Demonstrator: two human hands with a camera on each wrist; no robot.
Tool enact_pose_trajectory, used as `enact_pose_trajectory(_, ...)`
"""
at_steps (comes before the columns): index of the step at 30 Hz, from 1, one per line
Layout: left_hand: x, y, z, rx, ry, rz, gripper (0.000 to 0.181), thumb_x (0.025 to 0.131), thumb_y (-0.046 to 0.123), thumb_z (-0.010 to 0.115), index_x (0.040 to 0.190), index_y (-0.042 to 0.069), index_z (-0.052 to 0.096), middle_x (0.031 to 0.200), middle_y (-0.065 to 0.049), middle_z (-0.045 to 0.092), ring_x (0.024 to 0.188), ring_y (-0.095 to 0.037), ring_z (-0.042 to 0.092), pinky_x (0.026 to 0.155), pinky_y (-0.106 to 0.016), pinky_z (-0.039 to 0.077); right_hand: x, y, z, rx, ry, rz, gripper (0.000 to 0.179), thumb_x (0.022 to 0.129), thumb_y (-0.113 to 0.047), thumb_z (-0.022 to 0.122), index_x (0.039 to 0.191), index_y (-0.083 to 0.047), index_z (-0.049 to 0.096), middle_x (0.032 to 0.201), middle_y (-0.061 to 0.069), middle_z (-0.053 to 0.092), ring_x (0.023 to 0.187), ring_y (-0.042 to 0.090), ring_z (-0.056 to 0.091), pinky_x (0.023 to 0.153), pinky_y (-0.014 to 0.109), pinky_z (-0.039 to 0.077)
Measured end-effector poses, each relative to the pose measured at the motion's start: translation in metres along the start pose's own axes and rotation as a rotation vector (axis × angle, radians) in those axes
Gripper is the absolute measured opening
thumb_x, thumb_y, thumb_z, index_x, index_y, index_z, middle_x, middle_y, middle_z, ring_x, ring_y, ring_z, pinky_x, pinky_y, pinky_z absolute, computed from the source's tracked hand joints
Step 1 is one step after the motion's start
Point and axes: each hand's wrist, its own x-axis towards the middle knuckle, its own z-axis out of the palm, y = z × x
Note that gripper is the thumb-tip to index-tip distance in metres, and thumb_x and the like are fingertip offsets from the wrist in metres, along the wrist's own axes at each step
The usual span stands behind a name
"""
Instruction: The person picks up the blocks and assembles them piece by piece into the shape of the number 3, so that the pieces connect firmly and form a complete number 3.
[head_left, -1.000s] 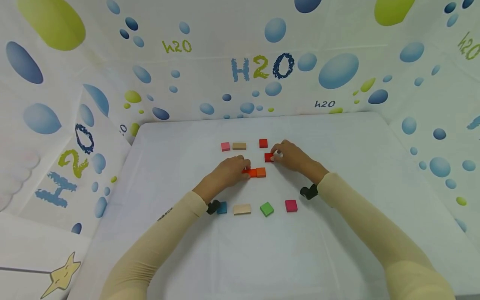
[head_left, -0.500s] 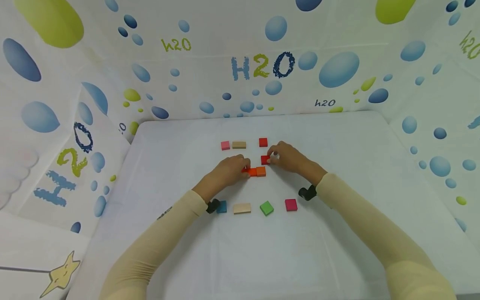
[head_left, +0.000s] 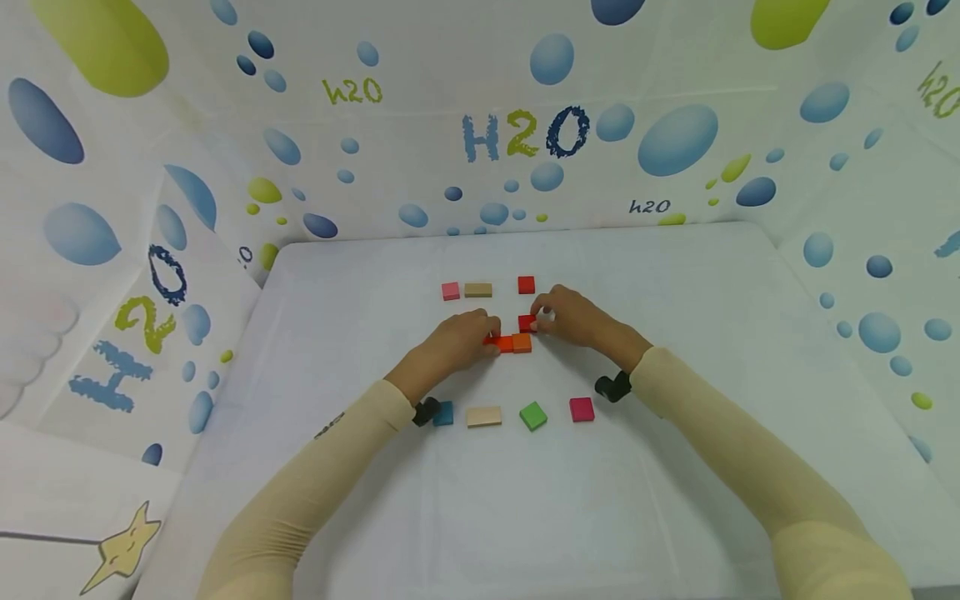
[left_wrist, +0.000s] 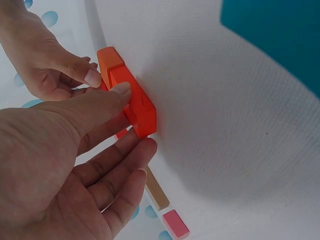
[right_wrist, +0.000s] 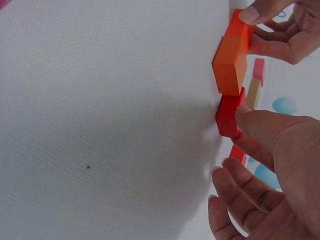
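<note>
My left hand [head_left: 459, 339] pinches a red-orange block [left_wrist: 138, 103] between thumb and fingers on the white table. An orange block [head_left: 522, 343] sits against its right end. My right hand [head_left: 573, 317] pinches a small red block [right_wrist: 228, 115], just behind the orange one; in the right wrist view the two look close together, but I cannot tell if they touch. Its other fingers stay loosely bent and hold nothing. In the head view my left fingers hide part of the red-orange block, and my right fingertips cover the red block's right side.
Behind the hands lie a pink block [head_left: 450, 291], a tan block [head_left: 477, 290] and another red block [head_left: 527, 285]. A front row has a blue block [head_left: 444, 413], a pale wooden block [head_left: 483, 417], a turned green block [head_left: 533, 416] and a crimson block [head_left: 582, 409].
My right hand has moved the red block left and toward me, closer to the orange block. My left hand keeps its place on the red-orange block.
</note>
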Motion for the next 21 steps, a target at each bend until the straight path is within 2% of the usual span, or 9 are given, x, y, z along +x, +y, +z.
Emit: enact_pose_trajectory(21, 0.0002, 0.0011, -0.0005, -0.008, -0.004, -0.010, 0.031, 0.100, 0.027, 0.075, 0.125, 0.011, 0.070, 0.110, -0.008, 0.065, 0.099, -0.023, 0.062, 0.093, -0.036, 0.057, 0.0012, 0.0011, 0.0005, 0.041, -0.005, -0.025, 0.028, 0.103, -0.020, 0.069, 0.128, -0.009, 0.071, 0.125, 0.015, 0.063, 0.113, 0.028, 0.061, 0.097, 0.040, 0.058)
